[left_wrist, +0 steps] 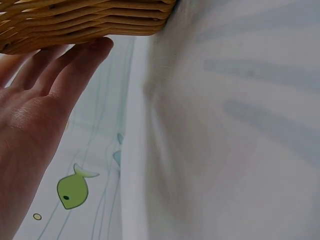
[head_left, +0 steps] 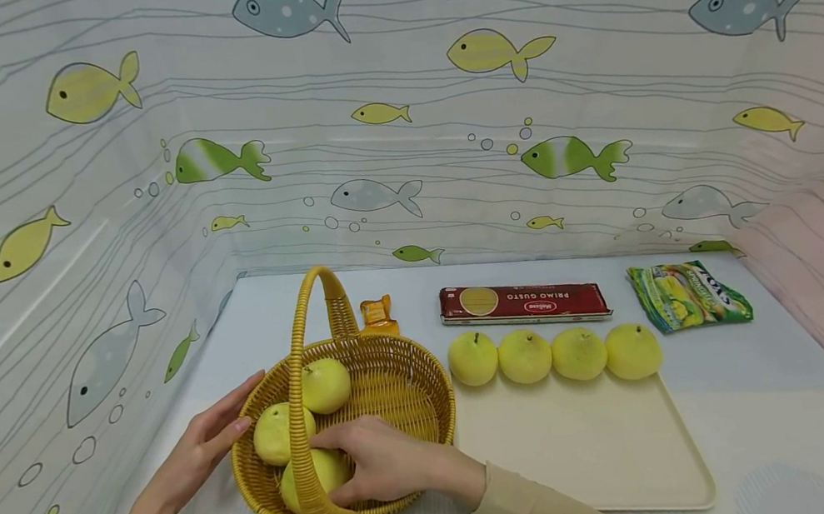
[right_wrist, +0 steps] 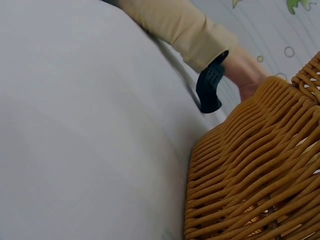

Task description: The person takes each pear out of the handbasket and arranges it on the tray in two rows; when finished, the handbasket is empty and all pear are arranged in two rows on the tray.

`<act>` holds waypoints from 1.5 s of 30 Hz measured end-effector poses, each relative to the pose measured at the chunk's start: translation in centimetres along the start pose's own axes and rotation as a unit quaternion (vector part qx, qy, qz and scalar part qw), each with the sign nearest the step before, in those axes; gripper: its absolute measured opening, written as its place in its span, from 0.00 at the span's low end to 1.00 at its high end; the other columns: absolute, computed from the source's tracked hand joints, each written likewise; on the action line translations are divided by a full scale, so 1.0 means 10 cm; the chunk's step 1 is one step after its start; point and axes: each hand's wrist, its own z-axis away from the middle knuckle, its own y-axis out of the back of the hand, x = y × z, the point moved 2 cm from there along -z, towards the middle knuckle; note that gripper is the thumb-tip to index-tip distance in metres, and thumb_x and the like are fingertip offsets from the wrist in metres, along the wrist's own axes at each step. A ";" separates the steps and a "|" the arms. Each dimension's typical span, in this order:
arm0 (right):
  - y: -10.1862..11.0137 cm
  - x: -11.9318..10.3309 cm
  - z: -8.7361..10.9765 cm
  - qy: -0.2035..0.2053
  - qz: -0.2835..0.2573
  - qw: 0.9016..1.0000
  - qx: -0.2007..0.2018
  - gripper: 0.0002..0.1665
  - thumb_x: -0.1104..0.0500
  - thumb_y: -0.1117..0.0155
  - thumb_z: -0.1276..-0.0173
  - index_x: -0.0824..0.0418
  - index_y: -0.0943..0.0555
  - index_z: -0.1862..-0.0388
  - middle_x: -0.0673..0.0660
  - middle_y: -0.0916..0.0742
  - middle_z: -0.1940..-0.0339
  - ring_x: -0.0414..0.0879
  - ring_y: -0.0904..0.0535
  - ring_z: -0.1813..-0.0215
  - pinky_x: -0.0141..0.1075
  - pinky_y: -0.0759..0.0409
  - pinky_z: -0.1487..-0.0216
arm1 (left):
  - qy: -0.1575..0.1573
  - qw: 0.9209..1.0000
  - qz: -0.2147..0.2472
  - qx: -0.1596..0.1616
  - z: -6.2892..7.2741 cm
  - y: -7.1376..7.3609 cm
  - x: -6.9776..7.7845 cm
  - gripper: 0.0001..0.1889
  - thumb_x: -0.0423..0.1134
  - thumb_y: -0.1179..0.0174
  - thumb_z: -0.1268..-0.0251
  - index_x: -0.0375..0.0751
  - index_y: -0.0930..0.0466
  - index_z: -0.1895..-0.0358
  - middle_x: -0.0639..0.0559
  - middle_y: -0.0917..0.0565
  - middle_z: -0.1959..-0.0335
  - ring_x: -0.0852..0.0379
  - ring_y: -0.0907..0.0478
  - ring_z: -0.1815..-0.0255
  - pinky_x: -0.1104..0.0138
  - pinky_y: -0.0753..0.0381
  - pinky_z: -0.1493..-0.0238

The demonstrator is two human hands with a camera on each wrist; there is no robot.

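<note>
A yellow wicker basket [head_left: 406,412] with a tall handle stands left of centre. Inside lie a round yellow fruit [head_left: 326,385] at the back, another fruit [head_left: 274,435] in the middle and a third fruit [head_left: 327,469] nearest the front. My right hand [head_left: 384,461] reaches over the rim and grips the front fruit between thumb and fingers; the handle partly hides it. Along the basket's left side, my left hand [head_left: 208,433] rests with extended fingers. In the left wrist view those fingers [left_wrist: 82,67] touch the outer weave. The right wrist view shows the basket wall, not the right hand.
A cream tray [head_left: 590,448] lies right of the basket, with several yellow fruits [head_left: 525,356] in a row along its back edge. Behind are a dark red biscuit pack [head_left: 526,304], a green-yellow snack bag [head_left: 690,295] and a small orange wrapped packet [head_left: 378,315]. Fish-printed walls surround the table.
</note>
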 end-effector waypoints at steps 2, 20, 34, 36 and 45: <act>0.00 0.00 0.00 -0.001 -0.001 1.000 0.003 0.34 0.54 0.26 0.40 0.59 0.22 0.34 0.45 0.15 0.42 0.26 0.25 0.49 0.15 0.30 0.52 | 0.002 1.000 0.004 -0.001 0.00 0.00 0.00 0.29 0.30 0.58 0.21 0.36 0.49 0.21 0.58 0.41 0.20 0.78 0.42 0.27 0.81 0.34 0.37; 0.03 -0.01 0.02 0.004 -0.006 0.999 0.033 0.33 0.52 0.26 0.41 0.55 0.21 0.35 0.44 0.13 0.46 0.25 0.24 0.55 0.14 0.30 0.56 | 0.006 1.000 0.002 -0.002 0.00 0.01 0.01 0.29 0.30 0.58 0.21 0.37 0.48 0.20 0.53 0.42 0.20 0.78 0.42 0.27 0.81 0.34 0.37; 0.16 -0.05 0.21 0.012 -0.059 0.992 0.107 0.33 0.48 0.24 0.40 0.56 0.21 0.37 0.46 0.13 0.46 0.26 0.22 0.48 0.18 0.25 0.49 | 0.016 1.000 -0.017 0.009 -0.01 0.05 0.03 0.29 0.31 0.57 0.21 0.38 0.47 0.21 0.49 0.43 0.20 0.80 0.42 0.28 0.82 0.35 0.37; 0.18 -0.03 0.24 0.018 -0.063 0.990 0.122 0.34 0.47 0.23 0.41 0.57 0.21 0.38 0.47 0.12 0.47 0.26 0.21 0.49 0.18 0.24 0.50 | 0.018 1.000 -0.015 0.008 -0.01 0.05 0.02 0.29 0.31 0.57 0.21 0.37 0.48 0.21 0.51 0.42 0.20 0.80 0.42 0.28 0.82 0.35 0.37; 0.23 0.05 0.38 -0.003 -0.112 0.983 0.145 0.35 0.51 0.20 0.44 0.58 0.20 0.38 0.51 0.12 0.47 0.30 0.19 0.48 0.20 0.22 0.48 | 0.020 1.000 -0.013 0.007 -0.01 0.01 0.01 0.29 0.31 0.57 0.21 0.37 0.48 0.21 0.58 0.41 0.20 0.81 0.43 0.28 0.82 0.36 0.38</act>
